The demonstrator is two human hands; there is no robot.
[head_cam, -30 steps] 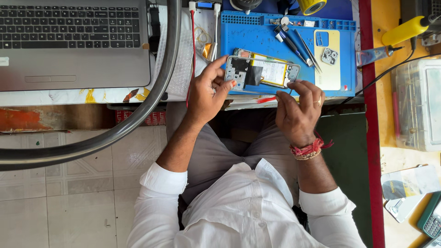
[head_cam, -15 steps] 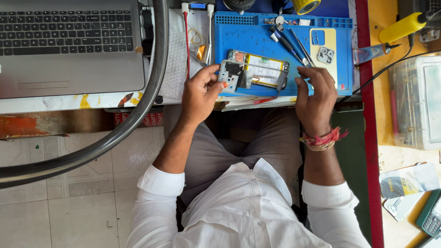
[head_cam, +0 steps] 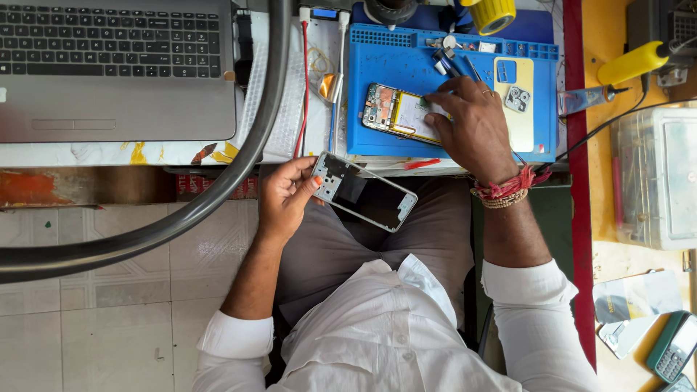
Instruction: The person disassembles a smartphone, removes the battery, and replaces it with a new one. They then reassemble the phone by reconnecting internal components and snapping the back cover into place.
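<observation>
A blue work mat (head_cam: 406,69) is lying under a phone board (head_cam: 398,112) showing yellow and green. The phone frame (head_cam: 363,191) is showing grey and black. Red and beige threads (head_cam: 502,191) are circling the wrist; the shirt (head_cam: 392,334) is showing white, the laptop (head_cam: 109,65) silver with black keys.

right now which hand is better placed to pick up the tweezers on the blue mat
Probably right. The right hand rests on the blue mat, fingertips beside the tweezers. The left hand holds the phone frame over the lap.

Phone back frame (head_cam: 365,192) now off the opened phone (head_cam: 399,113), in left hand (head_cam: 284,196) over lap; right hand (head_cam: 473,131) on phone.
</observation>
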